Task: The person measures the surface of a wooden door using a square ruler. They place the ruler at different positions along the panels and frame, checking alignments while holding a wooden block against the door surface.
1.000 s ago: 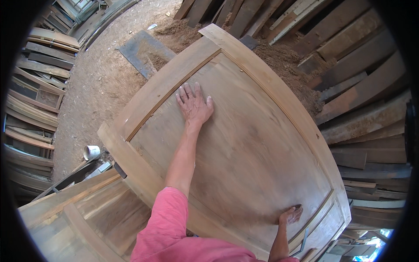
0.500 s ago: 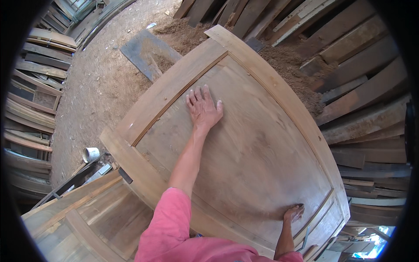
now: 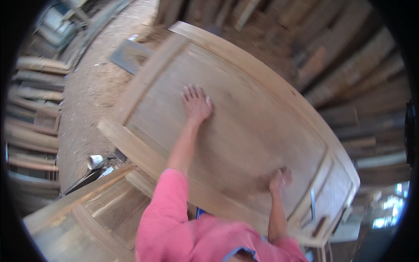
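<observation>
From the lower right of the frame, the right forearm (image 3: 277, 214) rises steeply to the right hand (image 3: 280, 178), blurred against a panelled wooden door (image 3: 235, 131) that spans the centre; whether it grips anything cannot be told. The left forearm (image 3: 182, 148) stretches further up, the left hand (image 3: 197, 104) laid palm down, fingers spread, grasping nothing. Blurred planks (image 3: 349, 70) crowd the upper right.

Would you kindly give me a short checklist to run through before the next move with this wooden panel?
1. Left hand flat on the wooden panel: ok.
2. Right hand empty: cannot tell, blurred.
3. Hands well apart: ok.
4. Panel free of loose things: not ok, a grey strip and a brown piece lie toward its right end.
5. White cup clear of the panel: ok.
</observation>
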A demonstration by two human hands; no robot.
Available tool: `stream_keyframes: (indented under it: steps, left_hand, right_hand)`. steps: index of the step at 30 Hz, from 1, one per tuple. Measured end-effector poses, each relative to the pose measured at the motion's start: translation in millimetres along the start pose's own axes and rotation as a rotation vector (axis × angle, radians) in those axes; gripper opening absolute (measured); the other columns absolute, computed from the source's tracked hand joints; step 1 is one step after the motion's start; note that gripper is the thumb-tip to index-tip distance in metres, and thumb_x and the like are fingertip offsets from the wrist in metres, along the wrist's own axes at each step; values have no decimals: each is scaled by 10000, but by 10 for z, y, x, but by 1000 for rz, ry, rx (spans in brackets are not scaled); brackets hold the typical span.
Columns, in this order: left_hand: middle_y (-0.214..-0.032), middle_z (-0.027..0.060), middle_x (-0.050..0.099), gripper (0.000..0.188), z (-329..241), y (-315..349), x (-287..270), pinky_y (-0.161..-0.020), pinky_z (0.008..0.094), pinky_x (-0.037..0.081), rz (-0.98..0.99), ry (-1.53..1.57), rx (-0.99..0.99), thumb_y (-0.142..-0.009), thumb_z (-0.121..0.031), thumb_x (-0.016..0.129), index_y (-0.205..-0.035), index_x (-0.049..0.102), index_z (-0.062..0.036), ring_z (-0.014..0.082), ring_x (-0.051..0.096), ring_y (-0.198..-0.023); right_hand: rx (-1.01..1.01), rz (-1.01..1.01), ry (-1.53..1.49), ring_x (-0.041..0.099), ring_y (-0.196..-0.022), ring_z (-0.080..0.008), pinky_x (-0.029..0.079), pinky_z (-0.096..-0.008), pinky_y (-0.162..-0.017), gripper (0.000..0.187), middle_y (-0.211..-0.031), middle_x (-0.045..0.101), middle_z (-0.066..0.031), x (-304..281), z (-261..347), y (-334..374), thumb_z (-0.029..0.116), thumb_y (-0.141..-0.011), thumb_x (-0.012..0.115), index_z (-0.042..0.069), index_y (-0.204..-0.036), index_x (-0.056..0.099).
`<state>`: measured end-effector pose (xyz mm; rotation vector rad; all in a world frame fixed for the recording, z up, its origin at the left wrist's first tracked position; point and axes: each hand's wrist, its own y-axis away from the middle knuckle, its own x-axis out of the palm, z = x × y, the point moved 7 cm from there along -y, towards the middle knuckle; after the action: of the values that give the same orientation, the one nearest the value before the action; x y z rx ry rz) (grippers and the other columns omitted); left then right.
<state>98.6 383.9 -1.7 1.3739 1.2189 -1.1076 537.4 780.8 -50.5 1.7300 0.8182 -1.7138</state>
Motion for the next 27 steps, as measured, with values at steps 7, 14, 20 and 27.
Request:
stream_keyframes:
  steps: [7,14,20,27]
  left_hand:
    - [-1640,298,256,743,-1395,1591,413,-1243,606,95,-122,40,215,-983,-398,494,-1566,318,27,486,165,-1536]
    - [-1615,333,274,785,-2466,2938,632,-1231,631,101,-133,1,253,-957,-409,521,-1561,311,48,514,179,-1520]
    - [-1623,319,273,828,-2674,3092,684,-1226,632,97,-145,-33,218,-947,-454,538,-1577,290,22,496,185,-1523]
    - [-1598,344,292,830,-2726,3148,708,-1220,638,132,-164,-34,247,-940,-455,548,-1565,298,31,510,200,-1511]
  right_hand:
    - [-111,168,-314,358,-1435,-445,278,-538,-1197,573,-1564,387,-234,-548,132,150,298,-973,610,80,-1485,472]
    - [92,183,-593,400,-1368,-477,323,-549,-1158,581,-1527,398,-242,-692,-939,557,249,-946,653,67,-1467,472]
    - [130,213,-487,412,-1360,-462,345,-542,-1137,523,-1522,408,-227,-635,-2172,846,234,-935,653,26,-1396,524]
    - [-46,261,-414,495,-1275,-407,376,-525,-1089,428,-1490,470,-165,-733,-2219,784,218,-885,687,23,-1257,606]
